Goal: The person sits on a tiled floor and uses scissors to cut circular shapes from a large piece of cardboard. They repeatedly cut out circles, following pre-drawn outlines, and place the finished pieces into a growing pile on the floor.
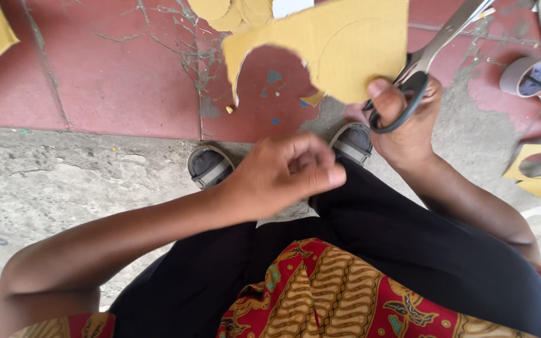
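pinching cardboard sheet (339, 47) and scissors (424, 59) in right hand (405, 116) fingers | left hand (286, 175) fingers curled shut, apart

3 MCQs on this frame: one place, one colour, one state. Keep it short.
1. Where is the tape roll? A) right edge, on the floor B) in the lap C) in the left hand
2. Colour of the cardboard sheet? A) white B) tan-yellow C) blue
3. Left hand? A) flat open B) curled closed over the lap C) gripping scissors

A: it lies on the floor by the right edge.
B: the sheet is tan-yellow.
B: fingers curl inward; the right hand holds the scissors and the sheet.
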